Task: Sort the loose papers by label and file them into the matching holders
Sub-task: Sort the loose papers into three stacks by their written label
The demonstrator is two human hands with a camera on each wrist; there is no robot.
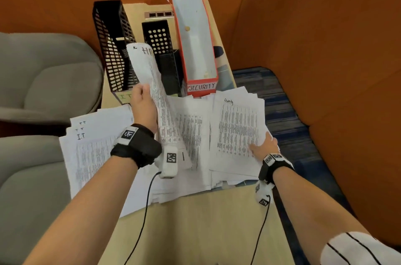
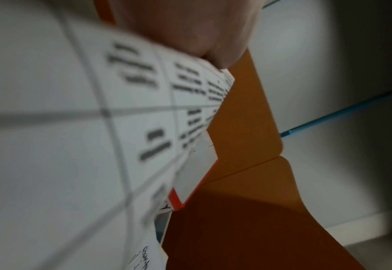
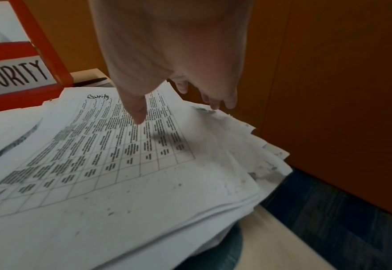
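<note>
My left hand [image 1: 142, 99] grips a curled printed sheet [image 1: 152, 82] marked "HR" at its top, raised over the desk in front of the black mesh holders; the left wrist view shows that sheet [image 2: 75, 127] close up. My right hand [image 1: 265, 144] lies with straight fingers at the right edge of a sheet marked "Security" [image 1: 238, 128], thumb over the page [image 3: 121, 146]. That sheet tops a loose stack. Another stack marked "I.T" [image 1: 91, 147] lies at the left. The red holder labelled SECURITY [image 1: 201, 88] stands just behind the papers; a black holder labelled "IT" [image 1: 112, 47] is at the left.
A smaller black perforated holder [image 1: 159, 43] stands between the two labelled ones. Grey chair cushions [image 1: 43, 80] sit to the left of the wooden desk [image 1: 206, 221]. Orange partition walls [image 1: 325, 47] close in behind and to the right. Blue carpet [image 1: 282, 112] shows past the desk's right edge.
</note>
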